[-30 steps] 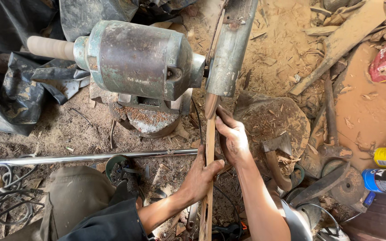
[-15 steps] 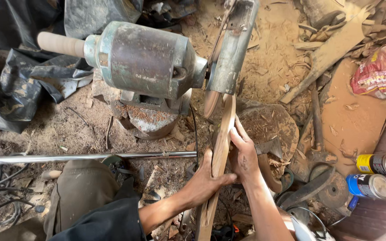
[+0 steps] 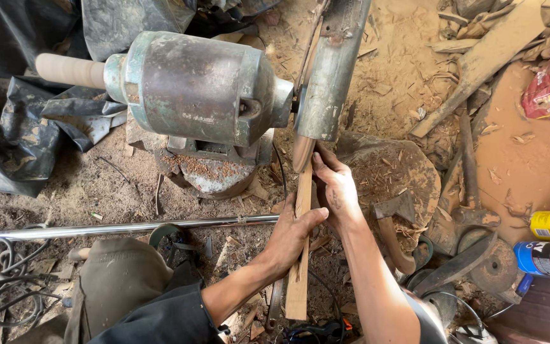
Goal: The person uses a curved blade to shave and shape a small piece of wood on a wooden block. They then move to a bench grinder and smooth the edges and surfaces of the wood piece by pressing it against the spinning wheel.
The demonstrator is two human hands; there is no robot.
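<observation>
Dirt-floor workshop, sawdust and offcuts underfoot; bench grinder motor (image 3: pixel 205 89) ahead of the hands.

Left hand (image 3: pixel 294 232) is wrapped round the middle of a wooden strip (image 3: pixel 300 255); right hand (image 3: pixel 335 188) is closed on it further up, just short of the guarded wheel (image 3: pixel 329 70). The strip's far tip, already rounded and darker, meets the wheel; the near end, behind the left hand, looks square and unshaped. Hatchet (image 3: pixel 393 223) lies right of the right hand.
</observation>
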